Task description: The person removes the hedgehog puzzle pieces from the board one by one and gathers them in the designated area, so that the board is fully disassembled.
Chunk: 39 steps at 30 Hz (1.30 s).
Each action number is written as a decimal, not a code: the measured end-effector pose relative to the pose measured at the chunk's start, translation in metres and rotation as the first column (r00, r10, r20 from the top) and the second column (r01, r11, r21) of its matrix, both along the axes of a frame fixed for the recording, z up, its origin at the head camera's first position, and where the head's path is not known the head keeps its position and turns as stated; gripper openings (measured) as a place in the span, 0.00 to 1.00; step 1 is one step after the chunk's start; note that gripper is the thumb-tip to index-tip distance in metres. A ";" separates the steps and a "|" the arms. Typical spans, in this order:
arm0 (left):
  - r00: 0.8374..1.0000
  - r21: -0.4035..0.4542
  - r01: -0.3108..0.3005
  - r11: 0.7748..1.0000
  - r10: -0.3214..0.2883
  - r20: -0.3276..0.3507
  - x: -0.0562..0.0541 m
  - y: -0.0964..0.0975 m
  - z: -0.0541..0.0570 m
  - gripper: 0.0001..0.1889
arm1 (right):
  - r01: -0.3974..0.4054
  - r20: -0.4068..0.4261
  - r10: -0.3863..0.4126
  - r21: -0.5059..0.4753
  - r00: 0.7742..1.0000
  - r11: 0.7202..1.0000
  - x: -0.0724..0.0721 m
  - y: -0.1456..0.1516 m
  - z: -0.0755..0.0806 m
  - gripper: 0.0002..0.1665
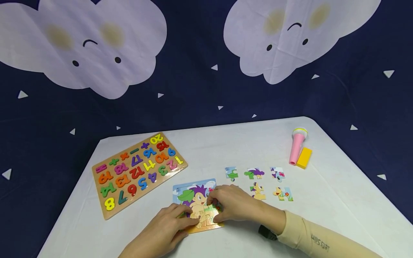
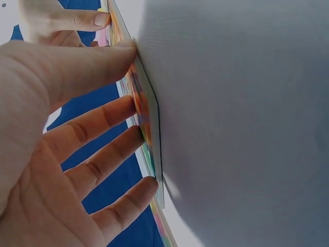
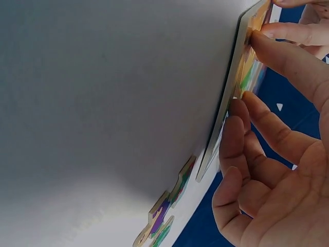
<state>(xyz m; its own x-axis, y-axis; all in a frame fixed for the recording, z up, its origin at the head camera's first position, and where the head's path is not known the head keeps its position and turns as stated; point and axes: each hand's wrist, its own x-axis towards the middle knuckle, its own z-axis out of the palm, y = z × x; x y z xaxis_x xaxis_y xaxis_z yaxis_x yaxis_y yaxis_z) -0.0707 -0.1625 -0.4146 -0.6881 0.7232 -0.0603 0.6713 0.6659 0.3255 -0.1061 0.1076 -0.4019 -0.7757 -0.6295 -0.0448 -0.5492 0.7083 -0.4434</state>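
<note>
Masking the right of the hedgehog puzzle (image 1: 197,201) at lower centre, the right hand (image 1: 235,202) touches it, pinching or not I cannot tell; the left hand (image 1: 165,228) rests there, its fingers (image 2: 85,129) spread. A number board (image 1: 139,175) lies left, loose pieces (image 1: 257,173) right; the right wrist view alone shows curled outer fingers (image 3: 232,141).

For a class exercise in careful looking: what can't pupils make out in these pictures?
- Head: part of the puzzle's right side, covered by the right hand.
- Head: what the black object is, partly hidden by the forearm.
- Left wrist: the puzzle's picture, seen nearly edge-on.
- Right wrist: part of the left hand, beyond the frame's edge.
</note>
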 end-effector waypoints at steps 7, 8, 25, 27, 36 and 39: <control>1.000 -0.009 -0.011 1.000 0.011 0.003 -0.001 0.000 -0.001 0.18 | 0.005 0.048 -0.004 -0.025 0.999 1.000 0.000 -0.001 0.001 0.22; 1.000 -0.012 -0.015 1.000 0.015 0.009 -0.001 0.000 -0.001 0.18 | 0.008 0.057 -0.007 -0.025 0.998 1.000 0.000 -0.001 0.001 0.22; 0.999 -0.031 -0.030 0.999 0.030 0.025 -0.001 0.001 -0.001 0.17 | 0.042 0.102 -0.040 -0.026 0.994 0.999 0.002 -0.004 0.001 0.24; 0.999 -0.034 -0.032 0.999 0.033 0.033 -0.001 0.001 -0.001 0.17 | 0.039 0.099 -0.036 -0.028 0.994 0.999 0.002 -0.003 0.001 0.24; 0.999 -0.038 -0.034 0.999 0.036 0.035 -0.001 0.001 -0.001 0.18 | 0.019 0.044 -0.017 -0.044 0.999 0.999 0.005 -0.002 0.000 0.23; 0.999 -0.039 -0.035 0.999 0.036 0.031 -0.001 0.001 -0.001 0.18 | 0.009 0.006 -0.009 -0.050 1.000 0.999 0.007 -0.002 -0.001 0.23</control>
